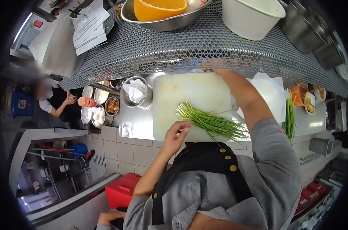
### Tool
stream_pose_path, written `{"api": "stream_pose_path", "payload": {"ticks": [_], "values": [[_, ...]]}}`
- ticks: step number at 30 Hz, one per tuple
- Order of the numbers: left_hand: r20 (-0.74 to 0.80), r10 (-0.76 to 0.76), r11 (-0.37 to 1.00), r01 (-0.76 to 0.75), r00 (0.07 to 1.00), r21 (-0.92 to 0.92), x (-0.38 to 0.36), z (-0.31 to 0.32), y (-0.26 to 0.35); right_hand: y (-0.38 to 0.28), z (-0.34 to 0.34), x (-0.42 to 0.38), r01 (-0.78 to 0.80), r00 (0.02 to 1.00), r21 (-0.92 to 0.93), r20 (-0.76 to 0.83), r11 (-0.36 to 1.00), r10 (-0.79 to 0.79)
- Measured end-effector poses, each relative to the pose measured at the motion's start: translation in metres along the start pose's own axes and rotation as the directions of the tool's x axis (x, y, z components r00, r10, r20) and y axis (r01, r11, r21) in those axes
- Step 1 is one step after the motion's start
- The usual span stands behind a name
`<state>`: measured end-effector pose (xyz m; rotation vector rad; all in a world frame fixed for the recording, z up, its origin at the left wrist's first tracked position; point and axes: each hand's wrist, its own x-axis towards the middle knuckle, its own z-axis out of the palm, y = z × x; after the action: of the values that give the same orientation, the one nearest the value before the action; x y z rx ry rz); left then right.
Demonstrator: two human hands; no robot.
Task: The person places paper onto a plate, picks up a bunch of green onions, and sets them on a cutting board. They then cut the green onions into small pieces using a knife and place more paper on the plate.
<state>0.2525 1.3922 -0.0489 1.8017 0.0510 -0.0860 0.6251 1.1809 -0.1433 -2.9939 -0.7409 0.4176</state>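
A bundle of long green chives (pixel 214 122) lies slantwise across the white cutting board (pixel 170 101), pale ends toward the board's middle and green tips past its right edge. At the front of the board, just left of the chives, is my left hand (pixel 176 135). Its fingers are loosely curled with a gap to the thumb, and nothing shows in them. My right arm (pixel 243 92) stretches forward over the board's right side. The right hand is hidden beneath the mesh-covered shelf (pixel 162 50).
Left of the board stand a metal container with crumpled white paper (pixel 135 90), a bowl of eggs (pixel 98 115) and an orange-red bottle (pixel 86 102). More chives (pixel 288 119) and white paper (pixel 267 94) lie to the right. Another person (pixel 55 97) stands at far left.
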Motion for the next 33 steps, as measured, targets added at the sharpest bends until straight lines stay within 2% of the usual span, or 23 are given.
{"api": "stream_pose_path", "payload": {"ticks": [1, 3, 6, 8, 10, 11, 12, 13, 14, 15, 16, 17, 18, 20, 21, 22, 23, 24, 26, 28, 30, 33], "values": [[-0.008, -0.011, 1.000, 0.011, 1.000, 0.003, -0.013, -0.009, -0.013, 0.004, -0.003, 0.001, 0.011, 1.000, -0.025, 0.008, 1.000, -0.011], [-0.190, -0.151, 0.982, 0.125, 0.970, -0.140, -0.032, -0.020, -0.029, 0.008, -0.020, 0.000, 0.024, 1.000, -0.083, 0.002, 0.996, -0.024], [-0.269, -0.217, 0.959, 0.153, 0.938, -0.240, -0.043, -0.019, -0.031, 0.023, -0.059, -0.031, 0.030, 0.997, -0.151, -0.061, 0.988, -0.040], [-0.235, -0.248, 0.944, 0.180, 0.940, -0.275, -0.031, -0.006, -0.033, 0.040, -0.088, -0.068, 0.022, 0.995, -0.194, -0.093, 0.981, -0.041], [-0.112, -0.193, 0.955, 0.160, 0.975, -0.251, -0.017, 0.009, -0.033, 0.054, -0.108, -0.101, 0.007, 0.994, -0.228, -0.103, 0.974, -0.031], [0.008, -0.207, 0.958, 0.204, 0.978, -0.204, -0.008, 0.012, -0.026, 0.058, -0.115, -0.121, -0.003, 0.995, -0.236, -0.102, 0.972, -0.021], [0.020, -0.204, 0.957, 0.204, 0.979, -0.208, 0.002, 0.019, -0.017, 0.068, -0.114, -0.139, -0.014, 0.995, -0.240, -0.099, 0.971, -0.010], [0.181, -0.162, 0.956, 0.200, 0.970, -0.217, 0.012, 0.027, -0.009, 0.076, -0.110, -0.163, 0.081, 0.932, -0.270, -0.320, 0.959, -0.169], [0.338, -0.112, 0.954, 0.196, 0.935, -0.227, 0.023, 0.036, 0.000, 0.079, -0.108, -0.186, 0.165, 0.797, -0.323, -0.514, 0.932, -0.319], [0.350, -0.106, 0.953, 0.195, 0.931, -0.232, 0.033, 0.046, 0.009, 0.075, -0.119, -0.206, 0.152, 0.802, -0.327, -0.510, 0.933, -0.310], [0.433, -0.060, 0.957, 0.175, 0.900, -0.230, 0.043, 0.056, 0.018, 0.065, -0.142, -0.228, 0.088, 0.958, 0.124, -0.281, 0.988, -0.050], [0.511, -0.016, 0.961, 0.155, 0.860, -0.231, 0.052, 0.068, 0.026, 0.050, -0.163, -0.251, -0.119, 0.993, 0.516, 0.064, 0.849, 0.100], [0.519, -0.010, 0.960, 0.154, 0.855, -0.235, 0.060, 0.079, 0.033, 0.024, -0.179, -0.275, -0.282, 0.959, 0.633, 0.207, 0.720, 0.194], [0.483, 0.035, 0.939, 0.137, 0.875, -0.316, 0.071, 0.099, 0.045, 0.033, -0.122, -0.290, -0.133, 0.991, 0.868, 0.111, 0.478, 0.074], [0.483, 0.033, 0.939, 0.138, 0.875, -0.315, 0.072, 0.107, 0.053, 0.014, -0.114, -0.302, -0.099, 0.994, 0.861, 0.059, 0.499, 0.096], [0.410, 0.002, 0.940, 0.138, 0.912, -0.313, 0.072, 0.115, 0.062, -0.013, -0.106, -0.312, -0.065, 0.993, 0.854, 0.007, 0.517, 0.114], [0.336, -0.030, 0.941, 0.141, 0.941, -0.309, 0.070, 0.117, 0.065, -0.034, -0.087, -0.313, 0.046, 0.975, 0.780, -0.171, 0.625, 0.141], [0.341, -0.036, 0.942, 0.146, 0.939, -0.302, 0.069, 0.116, 0.065, -0.054, -0.068, -0.314, 0.136, 0.926, 0.676, -0.346, 0.725, 0.149], [0.260, -0.132, 0.793, 0.259, 0.957, -0.551, 0.071, 0.115, 0.064, -0.097, -0.057, -0.313, 0.009, 0.941, 0.656, -0.261, 0.755, 0.215], [0.146, -0.279, 0.780, 0.313, 0.949, -0.543, 0.071, 0.100, 0.061, -0.124, -0.045, -0.311, 0.133, 0.927, 0.531, -0.366, 0.837, 0.086], [0.060, -0.301, 0.768, 0.280, 0.952, -0.576, 0.071, 0.087, 0.021, -0.146, -0.036, -0.307, 0.191, 0.913, 0.486, -0.407, 0.853, 0.027], [-0.060, -0.319, 0.760, 0.217, 0.946, -0.612, 0.065, 0.053, 0.001, -0.172, -0.014, -0.299, 0.305, 0.902, 0.463, -0.420, 0.833, -0.097]]}}
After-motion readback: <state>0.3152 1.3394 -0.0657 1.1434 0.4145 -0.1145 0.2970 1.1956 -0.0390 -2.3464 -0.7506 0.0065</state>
